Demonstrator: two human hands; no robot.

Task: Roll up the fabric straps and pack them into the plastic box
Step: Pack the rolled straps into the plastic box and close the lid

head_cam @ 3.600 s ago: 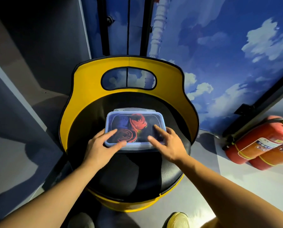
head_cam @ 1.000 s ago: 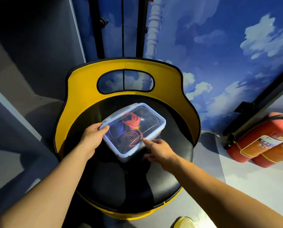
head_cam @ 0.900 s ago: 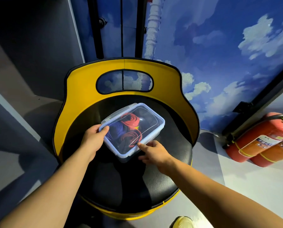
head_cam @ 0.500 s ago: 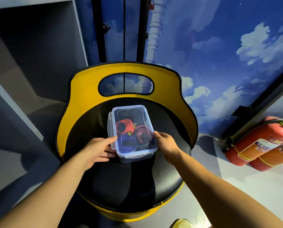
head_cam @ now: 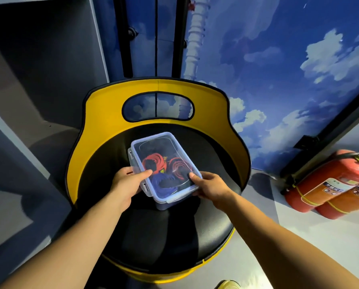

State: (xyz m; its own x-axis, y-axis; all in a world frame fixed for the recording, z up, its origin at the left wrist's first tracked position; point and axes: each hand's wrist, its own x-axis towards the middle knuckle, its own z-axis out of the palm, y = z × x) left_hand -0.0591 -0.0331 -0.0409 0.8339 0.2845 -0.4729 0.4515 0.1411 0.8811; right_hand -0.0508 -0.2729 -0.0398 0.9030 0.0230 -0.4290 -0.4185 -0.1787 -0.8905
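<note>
Both forearms reach in from the near edge. Left hand [head_cam: 126,185] grips the near left side of the plastic box [head_cam: 164,166], thumb flat on the lid, fingers tucked under the left rim beside a side latch. Right hand [head_cam: 210,185] clamps the near right corner, thumb tip pressed on the lid [head_cam: 157,144], fingers wrapped below. Both hands closed on the box.

Change: a second ago the box lay cornerwise, long side slanting across the seat, the right hand only pointing at its near edge. Half a second ago it had swung so a short end faced the person. Now it sits a little tilted again, near end drawn closer, and both thumbs have climbed onto the lid. Reads as turning the box to reach the end latches and press the lid home.

Rolled straps [head_cam: 170,170] are inside under the clear lid: two red coils in the middle, a blue one at the near end, something dark among them. No loose strap anywhere on the seat. Judgement: rolling and packing are done; only latching is left, if that. Cannot tell which latches are snapped.

Surface: black padded seat [head_cam: 170,232] of a round chair, smooth, slightly glossy; the box rests on its middle. Yellow backrest [head_cam: 103,113] curves behind, with an oval cut-out.

Room: grey shelf unit at far left, dark door frame behind the chair, sky-and-cloud mural on the wall. Two red fire extinguishers [head_cam: 333,184] stand on the pale floor at right, well apart from the chair.
</note>
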